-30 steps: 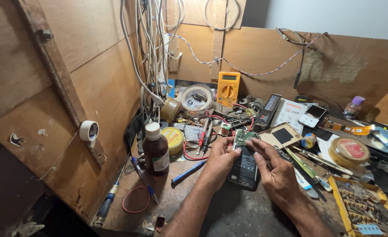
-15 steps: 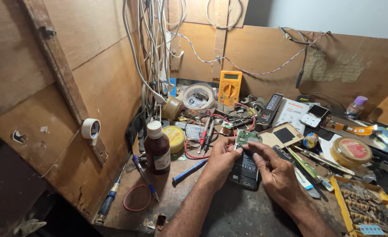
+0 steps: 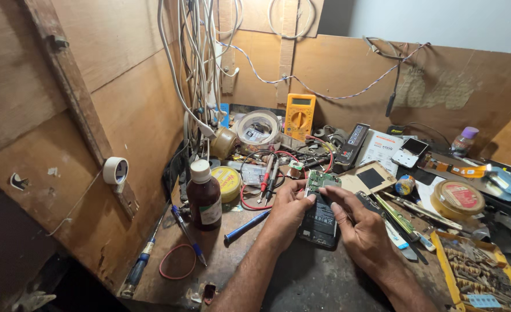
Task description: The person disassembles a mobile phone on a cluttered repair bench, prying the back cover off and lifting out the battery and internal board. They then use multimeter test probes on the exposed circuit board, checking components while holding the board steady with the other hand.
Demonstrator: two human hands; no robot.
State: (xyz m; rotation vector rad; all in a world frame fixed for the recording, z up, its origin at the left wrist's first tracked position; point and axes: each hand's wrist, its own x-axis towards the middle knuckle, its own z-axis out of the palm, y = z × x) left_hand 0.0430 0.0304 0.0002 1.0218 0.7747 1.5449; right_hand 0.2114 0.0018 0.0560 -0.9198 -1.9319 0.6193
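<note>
Bare counter along the near edge, room to slide back. Brown bottle stands to the left, probes and wires crowd the back, tools hem the right side.

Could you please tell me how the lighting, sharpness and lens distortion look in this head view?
Head view: even, warm light; the opened phone between left hand and right hand is sharp; bottom-left corner falls into shadow; the wooden batten leans, wide-angle stretched.

Brown bottle, yellow multimeter, tape roll, red rubber band.
</note>
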